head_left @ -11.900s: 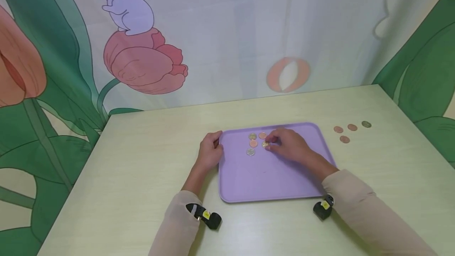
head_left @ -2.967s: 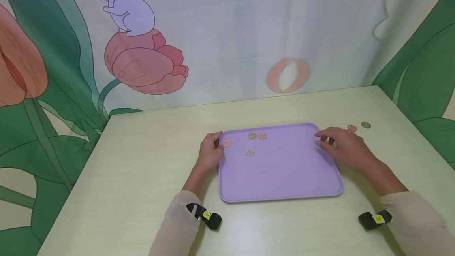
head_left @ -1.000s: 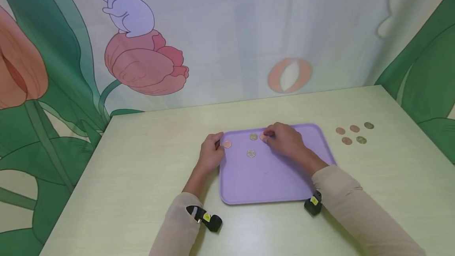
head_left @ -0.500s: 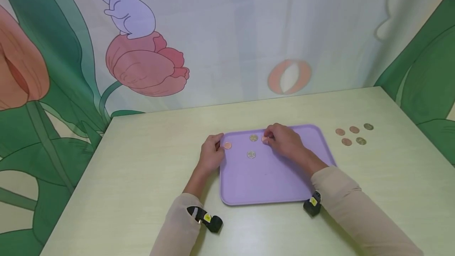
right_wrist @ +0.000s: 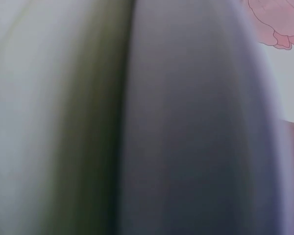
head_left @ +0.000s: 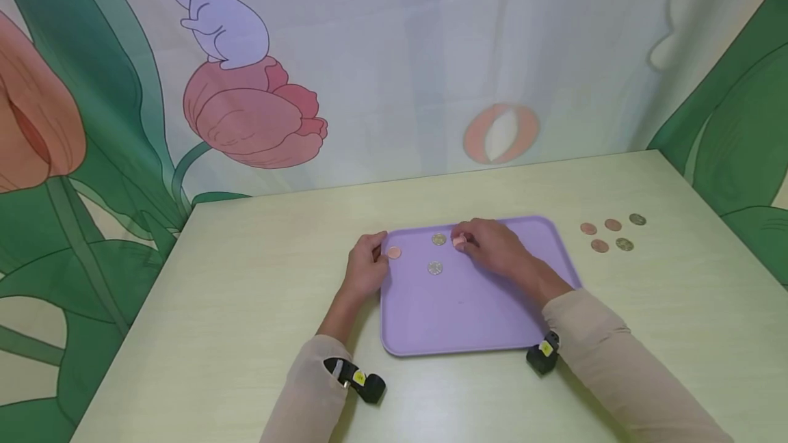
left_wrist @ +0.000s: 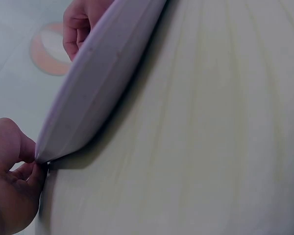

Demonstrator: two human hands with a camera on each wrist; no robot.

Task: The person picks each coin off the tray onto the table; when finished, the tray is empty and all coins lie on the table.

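Head: right hand (head_left: 492, 248) back over the purple tray (head_left: 468, 313) since 3 s ago, fingers now pinching the copper coin (head_left: 458, 241) at the far edge, lifting it; table pile (head_left: 609, 232) has grown to five. Left hand (head_left: 364, 266) curled on tray's left rim

Left wrist: fingers (left_wrist: 19, 181) grip tray corner (left_wrist: 88, 98)

Right wrist: blurred tray, grip not visible

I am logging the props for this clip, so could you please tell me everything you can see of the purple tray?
The purple tray is a flat, plastic-looking rectangle with rounded corners and a low raised rim, lying on the pale table. The left hand grips its left edge; the right hand pinches a copper coin over its far part. Three more coins lie on it.
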